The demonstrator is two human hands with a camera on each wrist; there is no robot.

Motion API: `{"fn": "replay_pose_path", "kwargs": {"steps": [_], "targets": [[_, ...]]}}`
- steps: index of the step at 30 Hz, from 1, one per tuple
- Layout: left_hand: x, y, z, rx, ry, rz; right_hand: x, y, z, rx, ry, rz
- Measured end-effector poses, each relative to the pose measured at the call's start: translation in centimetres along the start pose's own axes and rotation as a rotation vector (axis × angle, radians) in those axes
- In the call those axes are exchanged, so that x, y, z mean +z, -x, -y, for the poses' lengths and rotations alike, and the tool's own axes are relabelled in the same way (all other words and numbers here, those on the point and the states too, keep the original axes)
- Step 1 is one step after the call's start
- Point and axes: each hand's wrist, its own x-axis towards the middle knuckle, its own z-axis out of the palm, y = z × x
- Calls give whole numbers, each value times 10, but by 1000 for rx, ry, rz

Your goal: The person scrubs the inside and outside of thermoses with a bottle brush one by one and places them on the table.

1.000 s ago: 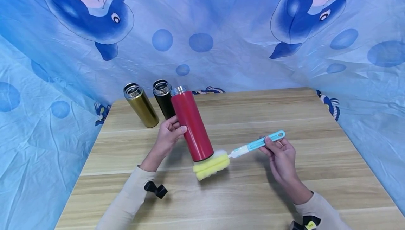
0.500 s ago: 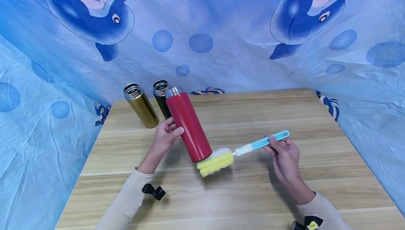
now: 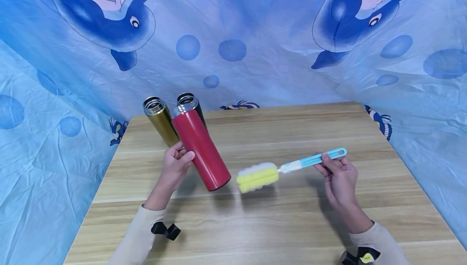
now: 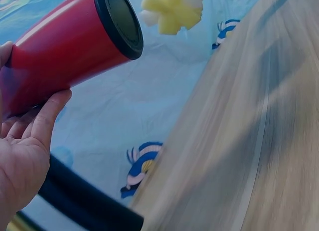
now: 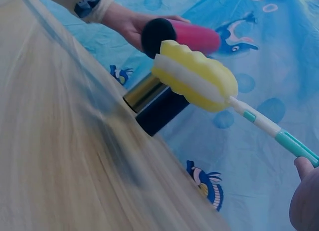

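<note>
the left grip [image 3: 175, 163] grasped a red cylindrical metal bottle [image 3: 200, 149], tilted above the wood-grain tabletop [image 3: 270, 224]; the right grip [image 3: 341, 180] pinched a blue-handled, yellow-and-white sponge brush [image 3: 290, 167] just apart from it. holding the bottle firmly and guiding the brush lightly likely served best.

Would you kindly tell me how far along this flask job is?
Done: gold flask and black flask stand open. In hand: the left hand holds the red flask, the right hand the sponge brush. Remaining, perhaps: brushing inside, as the brush is outside every flask.
</note>
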Motion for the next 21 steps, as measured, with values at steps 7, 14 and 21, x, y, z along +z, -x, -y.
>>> {"fn": "replay_pose_path", "kwargs": {"steps": [7,14,21], "targets": [[-25,14,-15,5,-73,-90,0,-8,10,-22,18,-77],[-48,30,-28,30,-108,-165,6,-17,13,-68,39,-109],[-66,37,-42,39,-250,-316,7,-23,16,-99,43,-135]]}}
